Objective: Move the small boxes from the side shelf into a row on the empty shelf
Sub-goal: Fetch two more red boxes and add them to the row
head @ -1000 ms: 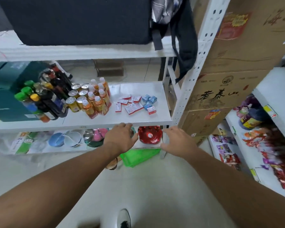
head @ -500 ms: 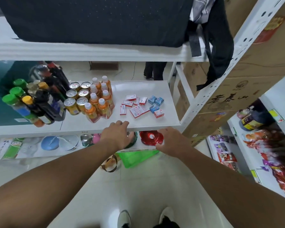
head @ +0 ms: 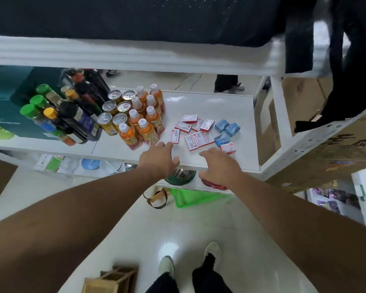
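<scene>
Several small red-and-white boxes and three small blue boxes lie scattered on the right half of the white middle shelf. My left hand hovers over the shelf's front edge, fingers spread, its fingertips just short of the nearest red-and-white box. My right hand is beside it, also empty with fingers apart, its index finger close to the front red-and-white box. Neither hand touches a box.
Orange drink bottles, cans and dark sauce bottles fill the shelf's left half. A black bag lies on the upper shelf. Bowls and a green basket sit below. Cardboard cartons stand right.
Both hands have risen from below the shelf edge and reached forward over it toward the small boxes. My view has moved closer and tilted down.
</scene>
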Available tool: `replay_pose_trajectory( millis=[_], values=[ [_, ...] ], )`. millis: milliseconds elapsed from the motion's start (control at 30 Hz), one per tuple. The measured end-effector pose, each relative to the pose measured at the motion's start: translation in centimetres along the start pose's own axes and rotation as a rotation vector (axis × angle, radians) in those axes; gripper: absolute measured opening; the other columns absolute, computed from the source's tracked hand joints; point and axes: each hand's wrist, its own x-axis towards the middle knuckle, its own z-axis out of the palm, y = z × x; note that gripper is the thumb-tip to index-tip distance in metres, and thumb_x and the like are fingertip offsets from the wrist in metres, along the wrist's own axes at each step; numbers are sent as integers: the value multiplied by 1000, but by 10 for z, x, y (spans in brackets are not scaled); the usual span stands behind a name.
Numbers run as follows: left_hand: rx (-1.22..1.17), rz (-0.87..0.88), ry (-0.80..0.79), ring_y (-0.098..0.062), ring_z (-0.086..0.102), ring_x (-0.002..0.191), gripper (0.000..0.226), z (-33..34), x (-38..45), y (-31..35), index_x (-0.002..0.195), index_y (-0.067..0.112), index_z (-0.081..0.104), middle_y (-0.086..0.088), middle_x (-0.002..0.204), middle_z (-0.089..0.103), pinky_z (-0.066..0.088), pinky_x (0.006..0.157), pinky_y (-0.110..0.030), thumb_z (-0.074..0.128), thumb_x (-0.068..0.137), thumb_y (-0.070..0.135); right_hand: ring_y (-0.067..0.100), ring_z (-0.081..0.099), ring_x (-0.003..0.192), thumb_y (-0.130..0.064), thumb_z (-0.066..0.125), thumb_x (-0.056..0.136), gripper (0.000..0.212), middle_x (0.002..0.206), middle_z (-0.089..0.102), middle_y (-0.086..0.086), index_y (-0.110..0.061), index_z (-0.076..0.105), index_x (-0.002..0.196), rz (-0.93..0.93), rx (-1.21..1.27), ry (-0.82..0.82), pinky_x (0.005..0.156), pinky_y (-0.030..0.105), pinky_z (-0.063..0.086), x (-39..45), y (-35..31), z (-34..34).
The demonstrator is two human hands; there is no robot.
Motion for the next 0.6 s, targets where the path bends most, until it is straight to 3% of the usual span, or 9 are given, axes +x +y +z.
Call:
replay_pose_trajectory(
  millis=[267,467,600],
  values=[
    [-182,-58,-16,-31,58,134,71,14,47,-2,156,24,45,-7,149,56,58,98,-50,70,96,52,29,46,142,-46,75,87,81,159,45,0,-30,41,159,-60,-43,-17,108,51,51,59,-5,0],
    [-226,-16,43,-33,58,136,73,45,105,-15,163,24,35,-9,157,50,57,103,-48,65,101,50,27,35,148,-39,75,87,82,164,39,-2,-29,39,160,-79,-107,-2,110,53,48,114,-1,12],
    [-240,-38,125,-32,58,132,69,61,131,-15,158,21,38,-10,151,55,57,104,-47,68,102,47,27,36,151,-38,78,86,86,166,39,-3,-29,38,161,-113,-191,4,114,53,45,144,-1,21]
  ],
)
